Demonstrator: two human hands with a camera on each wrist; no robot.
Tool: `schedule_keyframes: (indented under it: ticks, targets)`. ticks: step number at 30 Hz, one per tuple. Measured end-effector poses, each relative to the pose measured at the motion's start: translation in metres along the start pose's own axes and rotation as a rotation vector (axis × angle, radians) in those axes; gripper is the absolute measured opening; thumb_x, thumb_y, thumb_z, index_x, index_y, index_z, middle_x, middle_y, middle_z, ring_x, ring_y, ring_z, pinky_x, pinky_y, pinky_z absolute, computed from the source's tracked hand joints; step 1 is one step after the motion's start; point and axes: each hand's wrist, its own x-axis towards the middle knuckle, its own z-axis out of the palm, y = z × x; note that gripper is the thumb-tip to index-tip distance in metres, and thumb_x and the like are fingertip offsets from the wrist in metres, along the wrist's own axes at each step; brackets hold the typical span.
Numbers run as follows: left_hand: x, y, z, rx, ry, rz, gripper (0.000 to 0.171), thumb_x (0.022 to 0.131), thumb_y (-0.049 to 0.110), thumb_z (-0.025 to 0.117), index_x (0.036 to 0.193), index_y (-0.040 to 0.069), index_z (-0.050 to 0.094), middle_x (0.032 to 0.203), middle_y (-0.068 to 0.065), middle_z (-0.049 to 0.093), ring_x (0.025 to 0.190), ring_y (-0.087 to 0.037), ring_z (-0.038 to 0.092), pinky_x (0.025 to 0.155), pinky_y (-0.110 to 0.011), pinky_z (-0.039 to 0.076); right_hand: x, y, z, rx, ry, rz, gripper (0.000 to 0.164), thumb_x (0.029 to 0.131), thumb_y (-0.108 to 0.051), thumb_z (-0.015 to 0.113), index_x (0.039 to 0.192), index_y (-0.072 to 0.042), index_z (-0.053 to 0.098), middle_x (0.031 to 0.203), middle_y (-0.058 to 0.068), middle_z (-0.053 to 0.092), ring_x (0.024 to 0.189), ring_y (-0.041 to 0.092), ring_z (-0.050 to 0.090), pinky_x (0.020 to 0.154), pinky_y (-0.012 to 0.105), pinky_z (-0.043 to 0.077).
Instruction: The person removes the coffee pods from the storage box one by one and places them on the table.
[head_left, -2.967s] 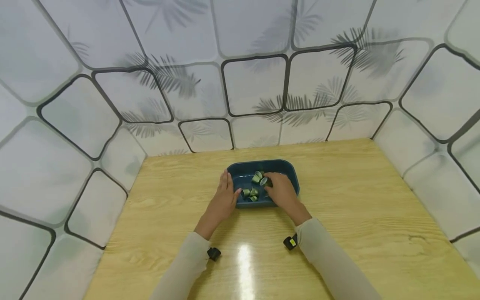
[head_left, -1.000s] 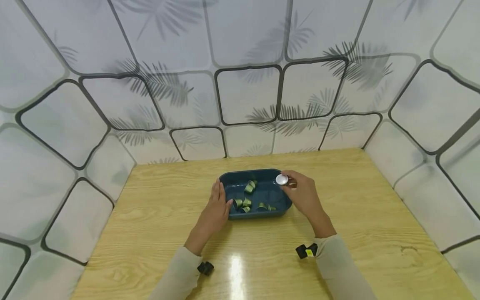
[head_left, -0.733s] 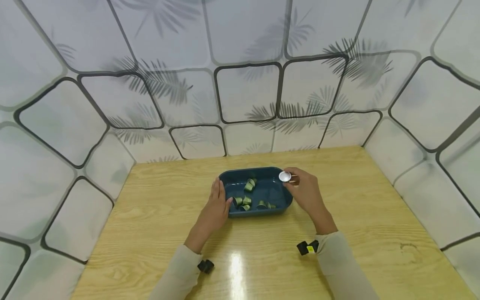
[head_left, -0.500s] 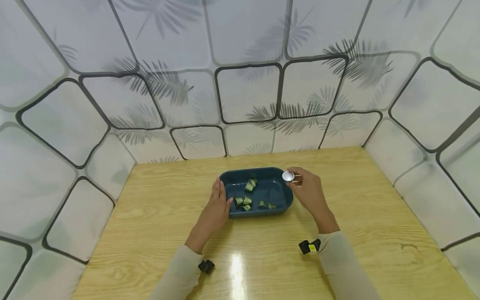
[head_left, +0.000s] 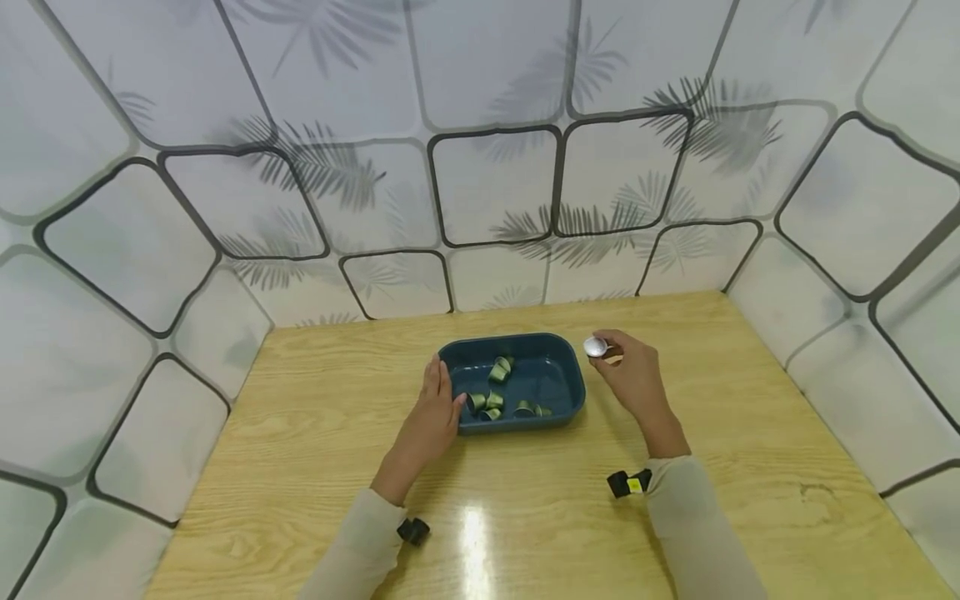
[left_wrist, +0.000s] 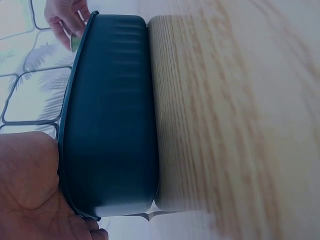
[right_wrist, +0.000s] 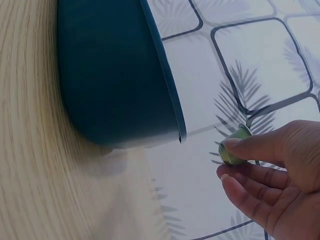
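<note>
A dark blue rectangular dish (head_left: 551,422) stands on the table. Inside it lie several green coffee capsules (head_left: 500,370), some in the middle and others along the near wall. My left hand (head_left: 427,417) rests against the dish's left end, fingers straight along the outside and thumb at the near left corner. Between thumb and fingers, my right hand (head_left: 633,379) pinches one green capsule (right_wrist: 234,146) just beyond the dish's right end, above rim height. Its silvery round lid (head_left: 596,347) faces the head camera.
The wooden table (head_left: 337,375) extends around the dish on all sides. Patterned white walls (head_left: 495,267) enclose it at the back, left and right. A small black device (head_left: 628,483) is worn on each wrist.
My right hand has picked a capsule out of the dish and carried it rightward, past the right rim. The left hand keeps its place against the dish.
</note>
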Motion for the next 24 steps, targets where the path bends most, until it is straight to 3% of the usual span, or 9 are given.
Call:
schedule_keyframes:
  ticks: [6, 16, 24]
  targets:
    - [0.001, 0.000, -0.001, 0.005, -0.006, -0.009, 0.069, 0.113, 0.034, 0.032, 0.158, -0.011, 0.004, 0.166, -0.024, -0.011, 0.155, -0.039, -0.001, 0.120, -0.050, 0.023, 0.000, 0.008, -0.007, -0.015, 0.010, 0.026, 0.041, 0.084, 0.007, 0.078, 0.123, 0.006, 0.068, 0.110, 0.026, 0.071, 0.093, 0.038, 0.071, 0.073, 0.049, 0.058]
    - [0.000, 0.000, 0.000, 0.019, 0.004, -0.004, 0.068, 0.113, 0.033, 0.033, 0.157, -0.012, 0.007, 0.166, -0.028, -0.003, 0.154, -0.041, 0.004, 0.120, -0.051, 0.024, -0.003, 0.025, -0.013, -0.042, -0.026, 0.109, 0.039, 0.086, 0.005, 0.077, 0.124, 0.006, 0.066, 0.113, 0.029, 0.069, 0.097, 0.043, 0.071, 0.080, 0.054, 0.058]
    - [-0.001, 0.000, 0.001, -0.021, -0.005, -0.003, 0.069, 0.113, 0.034, 0.032, 0.157, -0.011, 0.005, 0.166, -0.027, -0.007, 0.155, -0.039, -0.001, 0.120, -0.051, 0.024, -0.005, 0.034, -0.011, -0.136, -0.088, 0.164, 0.035, 0.090, -0.001, 0.076, 0.122, 0.007, 0.066, 0.110, 0.027, 0.070, 0.093, 0.040, 0.072, 0.079, 0.054, 0.057]
